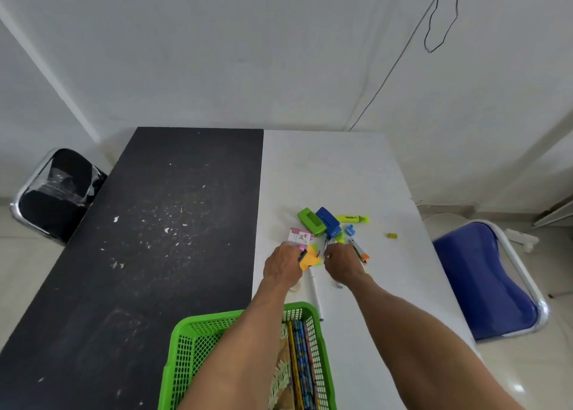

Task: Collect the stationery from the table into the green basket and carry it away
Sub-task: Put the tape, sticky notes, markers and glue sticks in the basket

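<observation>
A pile of stationery lies on the white table (341,168): a green hole punch (311,221), a blue stapler (328,222), a yellow highlighter (352,219), a pink-and-white card pack (300,236), orange and green sticky notes (311,259), a small blue sharpener (349,230). My left hand (283,265) curls round a small dark item at the pack's edge. My right hand (342,259) grips thin pens below the stapler. A white pen (315,292) lies between my forearms. The green basket (198,341) at the near edge holds pencils and patterned sheets.
A black table (139,239) adjoins the white one on the left. A small yellow-green eraser (392,235) lies apart to the right. A blue chair (486,279) stands right of the table, a black chair (59,192) at the far left. A wire hangs on the wall.
</observation>
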A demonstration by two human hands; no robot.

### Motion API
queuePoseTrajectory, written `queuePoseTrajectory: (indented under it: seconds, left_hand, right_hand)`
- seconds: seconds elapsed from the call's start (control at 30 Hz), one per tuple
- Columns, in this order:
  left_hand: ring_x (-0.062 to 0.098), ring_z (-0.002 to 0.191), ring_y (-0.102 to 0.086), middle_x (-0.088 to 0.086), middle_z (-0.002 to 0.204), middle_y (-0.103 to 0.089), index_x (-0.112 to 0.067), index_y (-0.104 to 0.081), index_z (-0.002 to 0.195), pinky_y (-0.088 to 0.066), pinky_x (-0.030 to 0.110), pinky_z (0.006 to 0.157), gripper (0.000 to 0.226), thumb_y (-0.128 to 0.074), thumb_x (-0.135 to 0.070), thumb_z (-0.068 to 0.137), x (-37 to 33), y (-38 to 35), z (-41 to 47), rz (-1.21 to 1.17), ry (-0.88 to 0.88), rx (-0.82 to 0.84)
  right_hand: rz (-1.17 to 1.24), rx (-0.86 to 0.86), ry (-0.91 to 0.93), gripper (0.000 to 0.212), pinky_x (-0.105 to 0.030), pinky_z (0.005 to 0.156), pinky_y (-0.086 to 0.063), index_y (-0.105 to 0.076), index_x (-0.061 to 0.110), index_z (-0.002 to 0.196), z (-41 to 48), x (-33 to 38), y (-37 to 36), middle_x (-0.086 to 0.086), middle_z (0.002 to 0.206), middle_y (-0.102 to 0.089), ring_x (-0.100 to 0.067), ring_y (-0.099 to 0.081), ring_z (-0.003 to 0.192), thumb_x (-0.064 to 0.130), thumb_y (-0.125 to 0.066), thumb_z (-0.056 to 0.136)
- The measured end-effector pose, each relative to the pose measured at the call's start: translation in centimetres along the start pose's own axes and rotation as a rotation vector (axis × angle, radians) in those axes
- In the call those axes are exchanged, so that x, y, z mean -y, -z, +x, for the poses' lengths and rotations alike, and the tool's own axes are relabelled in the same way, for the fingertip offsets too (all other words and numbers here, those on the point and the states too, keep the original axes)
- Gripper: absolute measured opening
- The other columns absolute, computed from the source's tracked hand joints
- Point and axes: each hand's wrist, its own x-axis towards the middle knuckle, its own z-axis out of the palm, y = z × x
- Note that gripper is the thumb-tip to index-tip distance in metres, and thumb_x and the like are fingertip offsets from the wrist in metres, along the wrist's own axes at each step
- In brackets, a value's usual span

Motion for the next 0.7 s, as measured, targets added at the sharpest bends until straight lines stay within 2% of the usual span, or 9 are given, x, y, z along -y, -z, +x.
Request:
queuePoseTrajectory:
  seconds: [0.1, 0.2, 0.43, 0.53, 0.7]
  left_hand:
    - [0.029, 0.111, -0.053, 0.011, 0.116, -0.053, -0.015, -0.063, 0.120, -0.047, 0.039, 0.087, 0.029, -0.048, -0.026, 0.097, 1.2, 0.1, 3.2, -0.014, 0.040, 0.000]
    - [0.028, 0.113, -0.052, 0.011, 0.119, -0.052, -0.010, -0.061, 0.119, -0.046, 0.039, 0.089, 0.028, -0.051, -0.022, 0.095, 2.1, 0.2, 6.0, -0.018, 0.069, 0.011]
    - [0.027, 0.111, -0.054, 0.009, 0.120, -0.053, -0.010, -0.060, 0.120, -0.049, 0.038, 0.088, 0.029, -0.058, -0.018, 0.092, 5.1, -1.3, 11.0, -0.049, 0.111, 0.049]
    - [0.026, 0.110, -0.055, 0.009, 0.120, -0.054, -0.011, -0.061, 0.119, -0.050, 0.037, 0.087, 0.027, -0.053, -0.013, 0.093, 6.1, -2.6, 12.0, -0.051, 0.132, 0.053]
    - [0.025, 0.108, -0.056, 0.009, 0.119, -0.054, -0.011, -0.061, 0.118, -0.051, 0.038, 0.087, 0.028, -0.056, -0.010, 0.090, 6.9, -3.5, 12.8, -0.091, 0.173, 0.049]
  right_hand:
    - [0.004, 0.001, -0.039, 0.029, -0.027, 0.071, -0.043, -0.066, 0.013, 0.111, 3.5, 0.5, 0.0, -0.011, 0.110, -0.066, -0.030, -0.062, 0.102, 0.010, -0.053, 0.085]
    - [0.040, -0.025, -0.057, 0.030, -0.027, 0.069, -0.042, -0.064, 0.009, 0.110, 6.8, 1.0, -0.9, -0.015, 0.111, -0.066, -0.032, -0.061, 0.102, 0.004, -0.051, 0.083]
    - [-0.038, -0.083, -0.055, 0.034, -0.037, 0.086, -0.045, -0.056, 0.007, 0.124, 13.3, 2.7, -3.4, -0.015, 0.123, -0.052, -0.033, -0.051, 0.115, 0.017, -0.053, 0.092]
    - [-0.133, -0.096, -0.063, 0.030, -0.039, 0.086, -0.043, -0.057, 0.005, 0.117, 14.6, 3.0, -4.4, -0.013, 0.118, -0.053, -0.031, -0.042, 0.119, 0.021, -0.052, 0.092]
    - [-0.192, -0.107, -0.037, 0.031, -0.040, 0.082, -0.044, -0.060, 0.006, 0.110, 15.5, 3.1, -4.8, -0.011, 0.111, -0.056, -0.030, -0.042, 0.116, 0.030, -0.054, 0.092]
